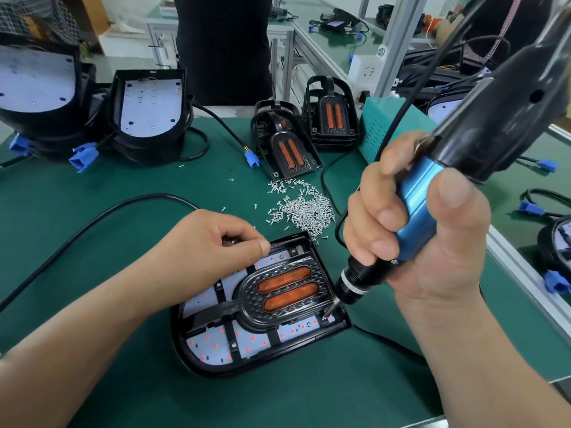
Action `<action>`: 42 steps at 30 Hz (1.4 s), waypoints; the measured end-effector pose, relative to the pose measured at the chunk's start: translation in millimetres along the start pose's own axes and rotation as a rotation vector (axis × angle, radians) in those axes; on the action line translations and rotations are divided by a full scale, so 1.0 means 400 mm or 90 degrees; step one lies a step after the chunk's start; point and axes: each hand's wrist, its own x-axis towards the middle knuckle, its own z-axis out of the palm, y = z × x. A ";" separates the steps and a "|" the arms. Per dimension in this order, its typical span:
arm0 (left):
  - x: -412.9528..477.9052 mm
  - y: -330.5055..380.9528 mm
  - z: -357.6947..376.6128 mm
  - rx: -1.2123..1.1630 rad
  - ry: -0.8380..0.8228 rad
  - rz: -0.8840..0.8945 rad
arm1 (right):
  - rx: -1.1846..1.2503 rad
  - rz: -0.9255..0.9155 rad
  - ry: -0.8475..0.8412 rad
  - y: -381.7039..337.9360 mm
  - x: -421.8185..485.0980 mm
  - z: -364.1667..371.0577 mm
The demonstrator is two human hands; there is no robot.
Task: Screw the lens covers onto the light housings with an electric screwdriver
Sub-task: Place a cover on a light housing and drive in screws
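Green mat [108, 186] over bench, alu. edge rail [519, 273] at rt. Behind: more green-topped benches [336, 38] w/ alu. frame post [392, 47], white socket block [366, 71], teal box [380, 125]. Dark-clothed person [225, 47] standing at far side. Wire-mesh basket [40, 17] top left. Even, soft light.

Right hand [432, 257] gripping screwdriver [421, 199], bit at lens cover [287, 290] corner, left hand [207, 245] pinching screws [229, 241]

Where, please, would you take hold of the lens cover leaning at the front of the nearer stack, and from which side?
Probably the lens cover by its two long black side edges, pinched from above: it leans tilted with those edges free, which spares the orange strips and avoids the screw pile in front.
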 end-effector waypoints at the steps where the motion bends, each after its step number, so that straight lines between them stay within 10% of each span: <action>1: 0.001 -0.001 0.000 0.000 0.004 -0.001 | 0.000 0.005 -0.009 -0.001 0.000 0.000; 13: 0.003 -0.002 -0.001 -0.004 0.003 0.012 | 0.050 0.036 -0.128 0.004 0.023 0.011; 23: 0.002 -0.005 -0.004 0.003 -0.005 0.020 | 0.038 -0.063 0.151 -0.013 0.037 -0.051; 34: -0.001 -0.004 -0.014 0.003 -0.022 0.003 | 0.029 0.122 0.394 -0.036 0.036 -0.184; 42: 0.002 -0.005 -0.015 0.016 -0.026 -0.016 | -0.442 0.264 0.415 -0.014 0.035 -0.249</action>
